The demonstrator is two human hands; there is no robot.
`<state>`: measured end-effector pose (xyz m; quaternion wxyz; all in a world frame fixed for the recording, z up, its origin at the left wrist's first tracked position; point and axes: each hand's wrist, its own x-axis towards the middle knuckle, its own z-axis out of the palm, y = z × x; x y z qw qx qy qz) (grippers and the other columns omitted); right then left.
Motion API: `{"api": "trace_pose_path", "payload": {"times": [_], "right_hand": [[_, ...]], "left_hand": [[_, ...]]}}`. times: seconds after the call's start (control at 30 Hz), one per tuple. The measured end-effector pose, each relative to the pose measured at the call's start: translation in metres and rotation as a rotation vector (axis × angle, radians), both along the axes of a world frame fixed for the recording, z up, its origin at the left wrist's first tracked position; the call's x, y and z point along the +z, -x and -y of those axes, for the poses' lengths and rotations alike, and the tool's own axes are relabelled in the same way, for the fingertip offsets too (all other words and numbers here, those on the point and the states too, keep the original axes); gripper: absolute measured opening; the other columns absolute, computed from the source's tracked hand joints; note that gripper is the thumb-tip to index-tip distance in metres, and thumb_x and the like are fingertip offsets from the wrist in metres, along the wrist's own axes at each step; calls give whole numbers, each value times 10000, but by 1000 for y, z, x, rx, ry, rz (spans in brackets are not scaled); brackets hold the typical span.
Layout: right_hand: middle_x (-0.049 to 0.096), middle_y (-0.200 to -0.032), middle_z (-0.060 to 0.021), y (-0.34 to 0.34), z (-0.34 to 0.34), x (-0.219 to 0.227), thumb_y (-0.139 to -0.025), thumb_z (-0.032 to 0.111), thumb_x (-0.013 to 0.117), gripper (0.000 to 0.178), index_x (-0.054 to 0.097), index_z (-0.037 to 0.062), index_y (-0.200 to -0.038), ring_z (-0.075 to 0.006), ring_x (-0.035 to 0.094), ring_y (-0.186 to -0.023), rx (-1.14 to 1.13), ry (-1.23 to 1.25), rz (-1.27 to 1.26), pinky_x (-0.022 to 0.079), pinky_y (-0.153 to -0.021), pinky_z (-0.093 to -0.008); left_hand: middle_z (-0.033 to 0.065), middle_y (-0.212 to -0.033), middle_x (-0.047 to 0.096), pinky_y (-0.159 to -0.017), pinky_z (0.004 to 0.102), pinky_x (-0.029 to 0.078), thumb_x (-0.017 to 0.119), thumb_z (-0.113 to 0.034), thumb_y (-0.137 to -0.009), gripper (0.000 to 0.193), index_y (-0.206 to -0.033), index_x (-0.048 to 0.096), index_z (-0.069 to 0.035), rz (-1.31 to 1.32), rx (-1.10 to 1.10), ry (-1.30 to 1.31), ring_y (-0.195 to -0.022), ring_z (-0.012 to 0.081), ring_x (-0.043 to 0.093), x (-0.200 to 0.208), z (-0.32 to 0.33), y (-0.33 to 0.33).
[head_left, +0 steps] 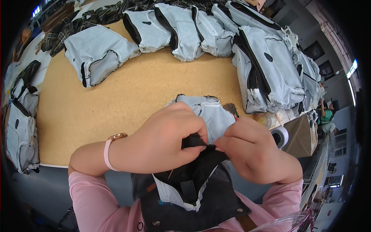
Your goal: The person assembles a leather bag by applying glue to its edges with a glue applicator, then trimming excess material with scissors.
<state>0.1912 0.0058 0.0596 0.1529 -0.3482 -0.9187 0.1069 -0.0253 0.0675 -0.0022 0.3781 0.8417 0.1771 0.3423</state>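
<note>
Both hands are at the table's near edge, working on a light grey sewn bag (pixel 216 116) with black trim. My left hand (pixel 170 135) pinches a black strip along the bag's edge between thumb and fingers. Right beside it, my right hand (pixel 253 150) grips the same black edge, the fingertips of the two hands almost touching. Below them the bag's black inside (pixel 189 174) gapes over my lap, while its far end lies on the tabletop. A small dark tool (pixel 231 109) with a bit of red rests beyond my right hand, partly hidden.
Similar grey bags (pixel 185 33) line the table's far side, and more are piled (pixel 272 69) at the right. Another bag (pixel 21 135) lies far left. Plaid cloth (pixel 91 17) is heaped behind. A white tape roll (pixel 279 137) and brown box (pixel 299 135) stand right. A person (pixel 327 116) is in the distance.
</note>
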Motion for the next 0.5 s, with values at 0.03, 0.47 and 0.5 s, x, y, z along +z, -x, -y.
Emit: {"api": "trace_pose_path", "payload": {"times": [0.03, 0.47, 0.5], "right_hand": [[490, -807, -74, 1, -1, 3, -615, 45, 615, 326, 624, 13, -939, -247, 492, -689, 3, -2, 4, 403, -603, -336], [484, -801, -69, 10, -13, 9, -675, 83, 626, 177, 609, 25, -841, -230, 504, -737, 119, -87, 143, 421, -610, -336], [501, -814, -70, 10, -14, 11, -685, 70, 629, 160, 609, 24, -837, -242, 519, -758, 116, 1, 182, 429, -615, -347]], "left_hand": [[33, -767, 593, -694, 320, 440, 751, -43, -697, 154, -805, 647, -79, -11, -34, 57, -758, 221, 553, 0, -1, 1], [28, -796, 612, -684, 242, 440, 746, -66, -729, 136, -819, 647, -42, -117, -57, 493, -772, 104, 561, 11, -2, 2], [27, -797, 611, -688, 240, 439, 748, -66, -732, 137, -822, 649, -41, -99, -57, 483, -778, 101, 561, 9, -1, 2]]}}
